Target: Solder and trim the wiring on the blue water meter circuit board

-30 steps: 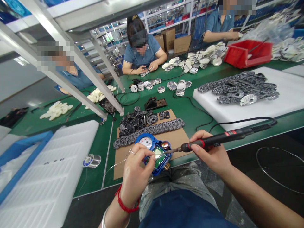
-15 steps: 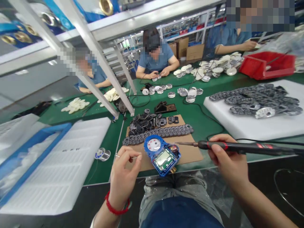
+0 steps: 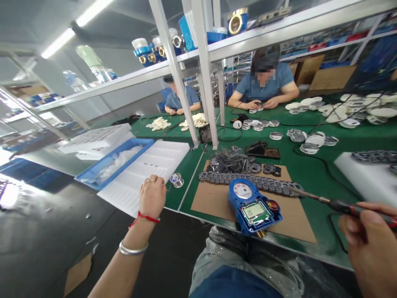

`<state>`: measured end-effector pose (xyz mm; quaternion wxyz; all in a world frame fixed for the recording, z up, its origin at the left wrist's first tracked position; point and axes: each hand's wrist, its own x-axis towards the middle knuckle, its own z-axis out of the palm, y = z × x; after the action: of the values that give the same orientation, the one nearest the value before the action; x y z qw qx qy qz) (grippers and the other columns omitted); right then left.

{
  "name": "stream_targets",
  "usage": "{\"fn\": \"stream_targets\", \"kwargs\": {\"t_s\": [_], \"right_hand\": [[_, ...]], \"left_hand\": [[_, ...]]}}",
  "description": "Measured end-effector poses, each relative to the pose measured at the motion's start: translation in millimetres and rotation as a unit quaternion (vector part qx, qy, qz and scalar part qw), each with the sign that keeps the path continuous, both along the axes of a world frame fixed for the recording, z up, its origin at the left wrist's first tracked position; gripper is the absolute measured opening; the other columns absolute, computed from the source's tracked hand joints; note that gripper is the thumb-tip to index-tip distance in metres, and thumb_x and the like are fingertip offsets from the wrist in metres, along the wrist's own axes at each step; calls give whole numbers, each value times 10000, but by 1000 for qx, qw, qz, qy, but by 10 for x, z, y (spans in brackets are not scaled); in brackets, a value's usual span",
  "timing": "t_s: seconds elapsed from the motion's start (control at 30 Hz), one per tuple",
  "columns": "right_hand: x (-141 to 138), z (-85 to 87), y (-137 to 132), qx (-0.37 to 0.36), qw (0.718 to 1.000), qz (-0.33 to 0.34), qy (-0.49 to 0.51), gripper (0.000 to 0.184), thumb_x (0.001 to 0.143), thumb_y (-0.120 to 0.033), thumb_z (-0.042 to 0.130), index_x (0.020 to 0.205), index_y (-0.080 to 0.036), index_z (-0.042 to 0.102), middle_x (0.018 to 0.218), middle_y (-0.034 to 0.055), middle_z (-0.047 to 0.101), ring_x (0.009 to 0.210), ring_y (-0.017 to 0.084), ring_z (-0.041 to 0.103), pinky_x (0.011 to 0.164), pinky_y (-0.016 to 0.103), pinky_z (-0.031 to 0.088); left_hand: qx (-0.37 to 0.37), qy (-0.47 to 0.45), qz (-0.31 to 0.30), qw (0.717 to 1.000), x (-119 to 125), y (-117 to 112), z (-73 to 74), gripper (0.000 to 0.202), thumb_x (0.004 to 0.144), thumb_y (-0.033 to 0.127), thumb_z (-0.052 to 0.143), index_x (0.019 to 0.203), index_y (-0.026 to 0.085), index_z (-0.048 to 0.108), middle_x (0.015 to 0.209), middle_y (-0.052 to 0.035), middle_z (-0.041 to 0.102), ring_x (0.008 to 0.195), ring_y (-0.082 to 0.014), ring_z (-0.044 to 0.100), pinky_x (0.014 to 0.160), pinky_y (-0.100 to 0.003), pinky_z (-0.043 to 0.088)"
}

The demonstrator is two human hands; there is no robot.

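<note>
My left hand (image 3: 153,194), with curled fingers, hovers at the edge of a white foam sheet (image 3: 169,151), just left of a spool of solder wire (image 3: 177,180). Its fingertips are turned away, so what they hold, if anything, is hidden. At the right edge, my right hand (image 3: 367,238) grips a soldering iron (image 3: 341,205) whose tip points left, above the end of a row of grey-black parts (image 3: 248,181). Between the hands, a blue water meter (image 3: 235,203) lies on cardboard (image 3: 214,203). Its round dial and lit display face up, with the circuit board exposed.
Behind the row lies a heap of dark parts (image 3: 228,159) beside a black iron stand (image 3: 262,150). A blue tray (image 3: 89,169) is at left. Metal shelf posts (image 3: 208,82) rise mid-bench. Two co-workers (image 3: 265,82) sit opposite. White foam (image 3: 356,174) stands at right.
The view has swung left. My left hand has moved from beside the meter to near the solder spool. My right hand and the iron have drawn right, away from the meter. The display now shows a character.
</note>
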<state>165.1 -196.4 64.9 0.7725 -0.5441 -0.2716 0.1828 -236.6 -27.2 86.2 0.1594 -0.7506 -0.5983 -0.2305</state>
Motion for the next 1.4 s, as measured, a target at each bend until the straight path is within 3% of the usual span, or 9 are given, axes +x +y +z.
{"fn": "stream_targets", "kwargs": {"t_s": [0.1, 0.2, 0.4, 0.57, 0.77, 0.93, 1.13, 1.27, 1.4], "right_hand": [[-50, 38, -8, 12, 999, -22, 21, 72, 782, -210, 649, 786, -280, 661, 654, 28, 422, 527, 148, 400, 484, 383, 181], [-85, 78, -45, 15, 999, -11, 33, 85, 772, -195, 666, 824, -262, 672, 672, 35, 463, 547, 148, 440, 486, 366, 200], [-90, 96, -84, 32, 999, -12, 40, 117, 721, -167, 694, 820, -214, 652, 600, 0, 473, 523, 123, 444, 437, 270, 245], [-58, 65, -76, 54, 998, -21, 39, 122, 719, -162, 702, 814, -185, 629, 567, -22, 471, 503, 109, 437, 396, 220, 252], [-32, -8, -61, 61, 998, -11, 30, 99, 772, -175, 683, 849, -178, 622, 563, -24, 492, 489, 104, 445, 381, 201, 281], [15, -78, -58, 64, 997, -7, 40, 123, 761, -207, 703, 852, -181, 624, 536, -40, 473, 459, 97, 440, 356, 189, 284], [32, -78, -89, 60, 998, 6, 33, 94, 822, -246, 670, 890, -215, 612, 532, -45, 452, 436, 97, 415, 336, 195, 273], [24, -52, -137, 56, 997, 20, 47, 68, 848, -244, 648, 890, -214, 604, 537, -45, 462, 429, 80, 412, 338, 189, 262], [16, -72, -201, 54, 996, 17, 63, 75, 847, -255, 647, 889, -218, 596, 539, -52, 463, 417, 73, 411, 334, 180, 266]], "left_hand": [[3, 21, -16, 1000, 64, 98, -112, 179, 820, 125, 455, 895, 140, 617, 1158, -175, 553, 1167, -381, 421, 967, -578, 331], [-19, 37, -88, 995, 274, 167, -251, 330, 825, 88, 441, 1124, 125, 574, 1309, -170, 486, 1283, -352, 334, 1067, -559, 262], [-128, 59, -274, 951, 760, 210, -679, 299, 820, 46, 475, 1036, 192, 620, 1063, -54, 634, 1054, -200, 544, 982, -368, 434], [-166, 20, -284, 944, 939, 253, -909, 155, 875, 154, 526, 1016, 139, 590, 1030, -56, 620, 1010, -194, 576, 900, -408, 476], [-209, -20, -265, 941, 1005, 349, -957, 185, 879, 316, 568, 888, 135, 605, 919, -34, 627, 895, -173, 601, 834, -396, 495], [-243, -72, -252, 934, 1040, 309, -734, 120, 882, 238, 514, 830, 166, 595, 803, -18, 630, 767, -153, 592, 745, -326, 479], [-265, -137, -281, 912, 1246, 30, -87, 186, 902, 331, 467, 926, 212, 607, 924, -27, 662, 852, -172, 604, 782, -306, 459], [-316, -185, -339, 867, 1521, -218, 216, 194, 876, 366, 536, 919, 216, 651, 945, -29, 674, 882, -177, 608, 796, -298, 458], [-384, -209, -382, 814, 1816, -362, 280, 152, 854, 310, 580, 932, 218, 671, 937, -28, 685, 881, -176, 616, 807, -310, 470]]}}
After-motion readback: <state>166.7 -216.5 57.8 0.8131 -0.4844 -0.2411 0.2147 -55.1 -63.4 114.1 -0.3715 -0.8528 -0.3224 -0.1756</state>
